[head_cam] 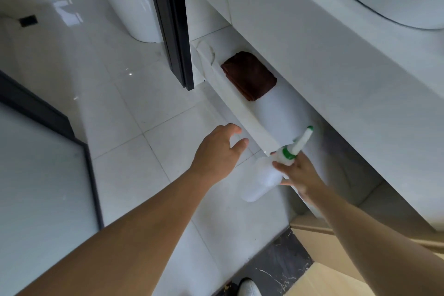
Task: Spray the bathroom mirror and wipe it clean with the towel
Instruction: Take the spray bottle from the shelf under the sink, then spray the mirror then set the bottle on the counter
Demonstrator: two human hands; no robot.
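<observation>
Right hand (298, 170) gripping spray bottle (264, 180), nozzle aimed upper right; left hand (218, 151) spread wide, nearer folded towel (249, 74) up-frame on shelf (240, 106)

Shelf (283, 113) slot under worktop (324, 60): brown towel (249, 75) blocks 11 o'clock end, rest open. Raised front lip (242, 108) and black door frame (173, 21) crowd the approach.

arms (134, 230) — bare, no sleeves | wrists — no watch or bands | shoe (249, 288) — white toe
</observation>
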